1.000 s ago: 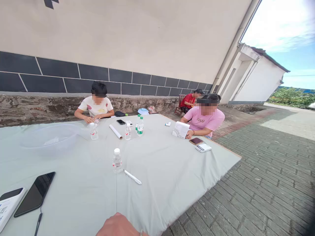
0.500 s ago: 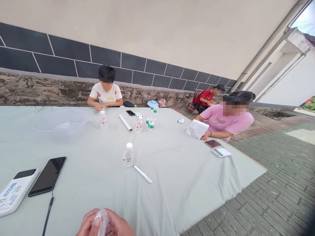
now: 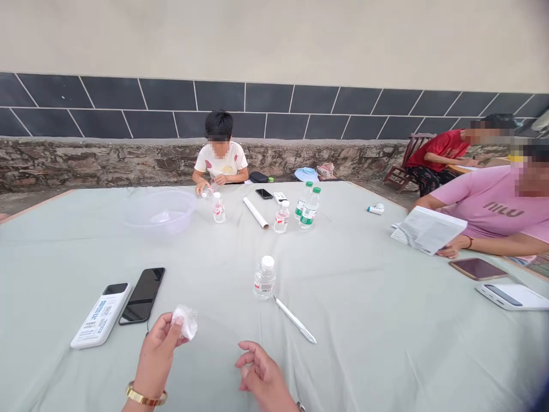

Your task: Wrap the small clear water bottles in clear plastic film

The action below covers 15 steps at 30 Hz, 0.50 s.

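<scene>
My left hand (image 3: 160, 346), with a gold bracelet at the wrist, pinches a crumpled clear plastic wrapper (image 3: 185, 322) between thumb and fingers, above the cloth. To its right, my right hand (image 3: 263, 372) hovers over the table with fingers loosely bent and apart, holding nothing. A small clear bottle with a white cap (image 3: 264, 279) stands beyond my right hand. Beside the bottle's base lies a white pen (image 3: 295, 320). Nearest to my left hand are a black phone (image 3: 143, 294) and a white power bank (image 3: 99, 317), lying side by side.
A clear plastic basin (image 3: 132, 214) stands far left on the cloth-covered table (image 3: 355, 297). A white paper roll (image 3: 255, 213) and green-capped bottles (image 3: 309, 210) are at the back. One person (image 3: 221, 163) sits opposite; another in pink (image 3: 493, 200) holds a white box (image 3: 429, 229).
My hands have parted: the left moved forward with the plastic wrapper, the right let go and drew away. The view has turned left and levelled. The person opposite now handles a bottle lying tilted.
</scene>
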### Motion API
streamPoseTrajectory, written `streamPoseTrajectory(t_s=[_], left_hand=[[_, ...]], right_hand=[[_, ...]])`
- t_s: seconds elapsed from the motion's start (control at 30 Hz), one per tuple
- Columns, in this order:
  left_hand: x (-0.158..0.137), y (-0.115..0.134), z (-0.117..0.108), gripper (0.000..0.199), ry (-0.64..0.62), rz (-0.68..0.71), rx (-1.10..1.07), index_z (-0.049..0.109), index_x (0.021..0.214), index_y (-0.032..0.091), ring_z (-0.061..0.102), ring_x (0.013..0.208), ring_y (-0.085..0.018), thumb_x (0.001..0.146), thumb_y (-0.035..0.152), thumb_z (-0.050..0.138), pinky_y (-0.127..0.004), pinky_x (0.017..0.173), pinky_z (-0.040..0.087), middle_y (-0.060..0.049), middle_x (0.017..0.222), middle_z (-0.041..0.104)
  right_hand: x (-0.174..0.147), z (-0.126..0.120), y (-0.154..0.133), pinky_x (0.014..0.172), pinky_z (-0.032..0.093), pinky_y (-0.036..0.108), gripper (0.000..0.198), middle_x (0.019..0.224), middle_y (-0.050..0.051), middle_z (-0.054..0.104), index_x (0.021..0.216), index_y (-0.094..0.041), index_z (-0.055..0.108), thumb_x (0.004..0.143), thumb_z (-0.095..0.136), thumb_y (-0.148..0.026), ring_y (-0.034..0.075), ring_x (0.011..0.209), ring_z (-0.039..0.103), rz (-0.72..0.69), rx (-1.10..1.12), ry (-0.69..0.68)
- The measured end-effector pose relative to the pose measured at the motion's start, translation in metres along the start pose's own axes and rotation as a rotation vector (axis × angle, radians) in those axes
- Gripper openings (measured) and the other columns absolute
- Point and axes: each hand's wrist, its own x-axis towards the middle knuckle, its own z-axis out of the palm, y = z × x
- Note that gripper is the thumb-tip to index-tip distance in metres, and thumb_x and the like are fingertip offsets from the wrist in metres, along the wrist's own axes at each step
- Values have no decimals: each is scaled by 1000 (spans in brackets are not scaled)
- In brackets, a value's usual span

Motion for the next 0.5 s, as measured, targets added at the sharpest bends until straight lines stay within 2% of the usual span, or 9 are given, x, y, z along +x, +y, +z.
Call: streamPoseTrajectory(t_s=[0.07,0.13,0.2,0.27,0.3,0.37,0.43,0.5], left_hand=[[24,22,-10,46,-23,-44,-1,57,78,18,55,59,-13,58,59,66,-33,65,55,3,62,57],[47,44,-18,42,-116,-89,78,54,70,19,48,50,-10,57,57,68,-29,59,53,7,52,47],[72,62,-25,40,-236,-126,203,52,65,19,46,47,-8,57,54,69,-24,52,48,7,51,45],[103,78,-31,40,-270,-129,308,52,66,19,44,43,-7,56,53,69,-20,46,42,7,52,46],[121,85,-34,39,-239,-109,332,53,67,19,42,41,-6,56,53,69,-20,44,40,8,51,45],[162,96,-38,39,-119,-48,333,51,70,20,38,38,-5,57,52,68,-19,43,39,9,49,41],[205,107,-39,36,29,23,370,49,73,19,36,38,-4,63,51,61,-21,45,42,7,55,46],[245,117,-37,30,190,112,546,47,76,17,43,41,-5,73,47,49,-26,50,48,3,61,51]], right_hand=[[5,-16,-3,65,49,29,29,85,3,57,98,-21,58,73,54,-33,11,61,53,-20,-76,34],[13,-34,-11,65,48,29,28,85,3,58,98,-21,58,75,51,-35,12,63,52,-71,-180,147],[27,-53,-24,63,47,29,35,89,3,57,107,-22,55,77,50,-38,11,60,50,-121,-300,344],[45,-69,-38,59,46,29,50,93,2,55,121,-23,45,75,52,-42,10,55,47,-136,-423,507],[56,-75,-45,57,45,29,58,92,2,54,125,-24,40,72,55,-44,10,53,46,-130,-487,534],[77,-82,-56,55,42,27,62,83,-1,53,124,-24,40,68,59,-44,11,53,45,-101,-622,487],[95,-86,-63,52,38,25,48,69,-4,49,109,-24,50,66,60,-42,13,55,45,-69,-734,404],[113,-88,-66,49,33,24,34,59,-5,44,94,-24,53,66,61,-41,13,53,43,-55,-795,364]])
